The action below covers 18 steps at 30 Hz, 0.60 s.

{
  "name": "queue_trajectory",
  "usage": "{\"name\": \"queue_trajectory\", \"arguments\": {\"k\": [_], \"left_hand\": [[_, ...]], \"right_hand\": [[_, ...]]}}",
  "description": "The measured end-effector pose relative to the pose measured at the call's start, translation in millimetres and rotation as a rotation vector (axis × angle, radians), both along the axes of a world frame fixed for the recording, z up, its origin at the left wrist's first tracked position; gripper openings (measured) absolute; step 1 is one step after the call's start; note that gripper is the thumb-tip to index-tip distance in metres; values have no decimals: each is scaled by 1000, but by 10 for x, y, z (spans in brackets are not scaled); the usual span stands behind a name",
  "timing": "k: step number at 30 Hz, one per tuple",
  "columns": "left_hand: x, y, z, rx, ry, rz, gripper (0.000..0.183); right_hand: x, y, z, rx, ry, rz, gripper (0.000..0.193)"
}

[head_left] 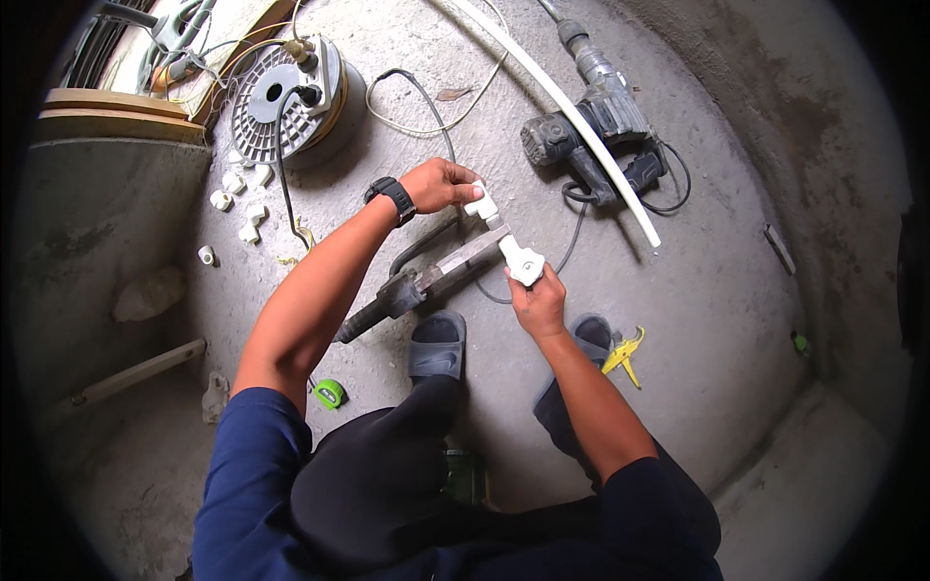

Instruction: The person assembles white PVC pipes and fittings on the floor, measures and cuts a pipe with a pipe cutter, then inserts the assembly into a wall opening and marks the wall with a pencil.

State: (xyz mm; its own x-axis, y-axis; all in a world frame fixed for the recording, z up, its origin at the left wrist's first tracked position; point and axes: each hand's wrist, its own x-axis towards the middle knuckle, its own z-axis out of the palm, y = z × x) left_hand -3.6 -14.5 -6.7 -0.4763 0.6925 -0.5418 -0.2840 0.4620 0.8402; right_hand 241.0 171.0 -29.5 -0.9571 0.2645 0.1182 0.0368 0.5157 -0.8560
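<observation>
My left hand point(441, 186), with a black watch on its wrist, grips a white plastic elbow fitting point(482, 205). Closed around the lower end of a white plastic valve-like fitting with a rounded head point(525, 263) is my right hand point(540, 304). The two fittings face each other across the tip of a flat metal heating plate point(470, 254). This plate belongs to a pipe welding iron point(397, 293) with a black handle, lying between my arms. Both fittings appear to touch the plate's tip, but the exact contact is too small to make out.
A grey cable reel point(344, 111) stands far left, near several loose white fittings point(252, 215). Far right, a white pipe point(572, 116) crosses a rotary hammer point(610, 116). A green tape measure point(330, 393) and yellow pipe cutter point(625, 356) lie near my sandals. Walls flank the floor.
</observation>
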Motion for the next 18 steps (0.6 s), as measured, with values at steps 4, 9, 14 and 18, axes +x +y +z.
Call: {"name": "queue_trajectory", "arguments": {"k": [4,9,14,18], "left_hand": [[-27,11,21,-96,65,-59,41],[-55,35,89,-129,141,-67,43],[-98,52,152,-179,130,-125,43],[-106,37,144,-167,133,-142,45]], "right_hand": [[-8,28,-34,61,54,34,36],[-52,-2,-23,119,69,-20,27],[-89,12,28,136,67,7,32],[-113,38,56,108,64,29,26]]}}
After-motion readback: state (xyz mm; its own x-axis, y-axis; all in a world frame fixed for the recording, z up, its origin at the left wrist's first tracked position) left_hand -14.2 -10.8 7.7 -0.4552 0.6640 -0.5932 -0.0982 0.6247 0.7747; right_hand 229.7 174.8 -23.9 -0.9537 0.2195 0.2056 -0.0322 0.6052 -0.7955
